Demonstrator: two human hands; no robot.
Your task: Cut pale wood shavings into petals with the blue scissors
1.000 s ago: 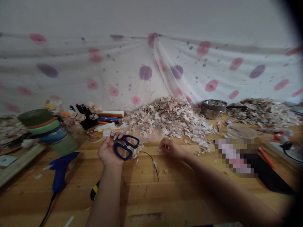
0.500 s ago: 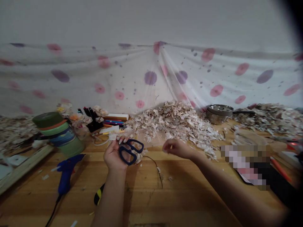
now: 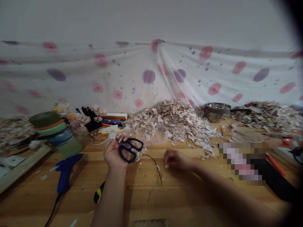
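My left hand [image 3: 115, 153] is closed around a pair of scissors with dark blue looped handles [image 3: 127, 161]. The handles stick out to the right, and the blades are hidden by the hand. To the right, low over the table, my right hand [image 3: 177, 160] is blurred, with its fingers curled together. Whatever sits between its fingertips, if anything, is hidden. A thin brown twig-like strand [image 3: 158, 167] with a pale bit on it lies on the wood between my hands. Behind them spreads a heap of pale, dry flakes [image 3: 175, 121].
A blue glue gun [image 3: 65, 173] and a green tumbler [image 3: 55, 134] stand to the left. Markers [image 3: 113, 121] lie behind my left hand. A steel pot [image 3: 216, 112], a clear plastic dish [image 3: 247, 135] and a pixelated item [image 3: 241, 164] are on the right. A yellow-black handle [image 3: 98, 194] lies beside my left forearm.
My right hand has moved down toward the table, near the thin strand. My left hand keeps hold of the scissors in nearly the same place. The view has shifted slightly.
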